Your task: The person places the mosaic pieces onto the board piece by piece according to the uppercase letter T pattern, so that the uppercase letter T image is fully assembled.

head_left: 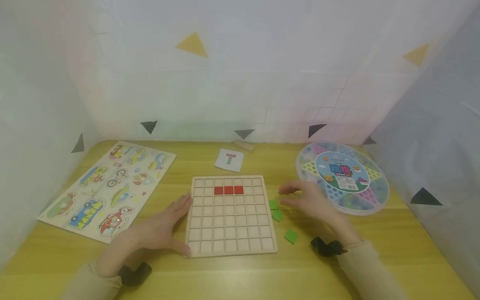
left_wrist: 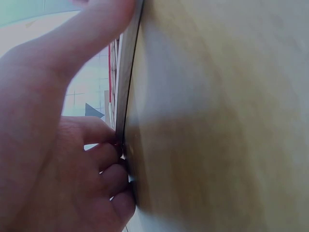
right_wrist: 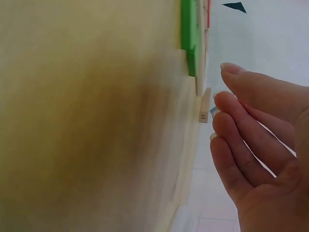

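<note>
A square wooden grid board (head_left: 232,221) lies on the table, with three red tiles (head_left: 228,190) side by side in its second row from the top. My left hand (head_left: 157,229) rests against the board's left edge, fingers near the upper part and thumb at the lower corner; the left wrist view shows the thumb on the board edge (left_wrist: 126,72). Three green tiles (head_left: 277,215) lie off the board's right side. Just right of the upper ones hovers my right hand (head_left: 309,202), fingers loosely bent, with nothing seen between thumb and fingertips (right_wrist: 224,100).
Behind the board lie a pattern card (head_left: 229,160) showing a red and green T and a small wooden block (head_left: 244,146). A vehicle puzzle board (head_left: 108,187) is at the left. On the right sits a round Chinese checkers box (head_left: 343,177). White sheeting (head_left: 240,91) surrounds the table.
</note>
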`<act>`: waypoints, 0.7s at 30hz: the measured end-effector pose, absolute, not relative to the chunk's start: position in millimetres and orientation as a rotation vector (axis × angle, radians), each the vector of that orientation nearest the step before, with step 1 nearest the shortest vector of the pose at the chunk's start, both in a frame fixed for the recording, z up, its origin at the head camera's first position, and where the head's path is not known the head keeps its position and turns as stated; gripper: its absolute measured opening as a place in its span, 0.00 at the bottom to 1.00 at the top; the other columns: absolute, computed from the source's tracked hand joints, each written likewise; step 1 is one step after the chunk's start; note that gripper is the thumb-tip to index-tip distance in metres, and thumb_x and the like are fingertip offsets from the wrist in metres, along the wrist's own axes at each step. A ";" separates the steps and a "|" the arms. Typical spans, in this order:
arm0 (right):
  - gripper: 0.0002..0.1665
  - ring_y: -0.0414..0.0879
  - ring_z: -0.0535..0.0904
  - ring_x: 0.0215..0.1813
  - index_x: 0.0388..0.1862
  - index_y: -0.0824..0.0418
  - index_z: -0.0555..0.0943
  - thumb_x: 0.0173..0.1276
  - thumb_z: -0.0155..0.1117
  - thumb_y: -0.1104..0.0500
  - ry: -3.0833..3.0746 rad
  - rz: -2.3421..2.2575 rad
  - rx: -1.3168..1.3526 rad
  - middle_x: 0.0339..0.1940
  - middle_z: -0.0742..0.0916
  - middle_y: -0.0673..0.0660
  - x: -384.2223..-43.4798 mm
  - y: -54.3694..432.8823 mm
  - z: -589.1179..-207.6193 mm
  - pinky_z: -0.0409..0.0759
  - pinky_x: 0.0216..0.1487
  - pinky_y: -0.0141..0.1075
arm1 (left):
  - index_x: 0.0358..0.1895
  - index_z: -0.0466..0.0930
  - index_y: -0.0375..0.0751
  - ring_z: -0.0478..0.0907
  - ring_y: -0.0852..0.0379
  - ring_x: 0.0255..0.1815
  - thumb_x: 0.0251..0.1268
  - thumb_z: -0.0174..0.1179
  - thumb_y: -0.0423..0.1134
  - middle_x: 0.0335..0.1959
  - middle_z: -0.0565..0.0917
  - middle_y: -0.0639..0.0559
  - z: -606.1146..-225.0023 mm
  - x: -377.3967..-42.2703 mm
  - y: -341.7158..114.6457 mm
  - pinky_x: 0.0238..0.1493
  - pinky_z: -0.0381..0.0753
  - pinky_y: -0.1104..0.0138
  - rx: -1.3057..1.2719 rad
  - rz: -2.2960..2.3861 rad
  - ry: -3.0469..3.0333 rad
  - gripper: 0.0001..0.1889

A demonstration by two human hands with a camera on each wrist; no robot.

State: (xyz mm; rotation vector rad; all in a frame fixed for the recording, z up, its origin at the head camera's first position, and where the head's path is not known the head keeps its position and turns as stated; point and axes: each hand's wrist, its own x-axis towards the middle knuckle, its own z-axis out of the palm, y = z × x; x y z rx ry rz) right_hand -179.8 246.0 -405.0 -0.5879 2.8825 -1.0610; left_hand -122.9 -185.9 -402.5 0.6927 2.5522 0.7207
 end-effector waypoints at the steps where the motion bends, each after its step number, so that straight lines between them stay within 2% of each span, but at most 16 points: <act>1: 0.15 0.45 0.85 0.50 0.46 0.52 0.87 0.59 0.77 0.56 2.872 -1.059 -0.571 0.44 0.90 0.46 -180.1 245.6 -405.6 0.81 0.57 0.50 | 0.81 0.42 0.37 0.39 0.35 0.82 0.40 0.73 0.70 0.83 0.38 0.42 -402.4 -123.0 -185.9 0.77 0.50 0.42 0.692 0.720 2.553 0.70; 7: 0.15 0.43 0.83 0.52 0.46 0.47 0.87 0.59 0.77 0.55 2.828 -1.026 -0.549 0.44 0.89 0.43 -180.7 244.9 -408.4 0.79 0.59 0.48 | 0.81 0.42 0.37 0.39 0.36 0.82 0.40 0.73 0.70 0.83 0.38 0.42 -402.0 -123.4 -186.0 0.77 0.50 0.41 0.690 0.706 2.558 0.70; 21: 0.15 0.40 0.84 0.51 0.45 0.46 0.87 0.59 0.77 0.55 2.800 -0.993 -0.610 0.42 0.89 0.40 -179.6 243.3 -413.5 0.79 0.61 0.47 | 0.81 0.42 0.38 0.39 0.35 0.82 0.39 0.72 0.71 0.83 0.38 0.42 -402.4 -123.7 -185.9 0.77 0.50 0.41 0.688 0.708 2.556 0.71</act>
